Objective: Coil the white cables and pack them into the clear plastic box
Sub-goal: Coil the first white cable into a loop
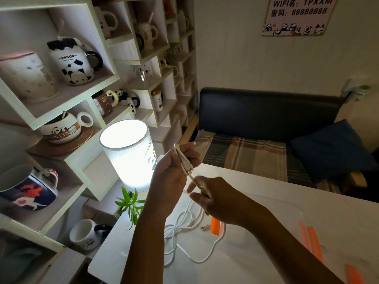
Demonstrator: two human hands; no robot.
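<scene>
My left hand [176, 167] is raised above the white table [256, 181], closed around a few loops of a white cable [183, 159] with its plug end sticking out below the fist. My right hand [213, 196] sits just below and right of it, pinching the same cable between thumb and fingers. The rest of the white cable [184, 228] lies in loose tangled loops on the table under my hands. The clear plastic box [287, 222] with orange latches [216, 226] rests on the table to the right, partly hidden by my right forearm.
A lit white table lamp [128, 154] stands at the table's far left corner, a small green plant [130, 202] in front of it. Shelves of panda mugs [74, 62] fill the left wall. A dark sofa [266, 115] with a blue cushion [332, 148] lies beyond the table.
</scene>
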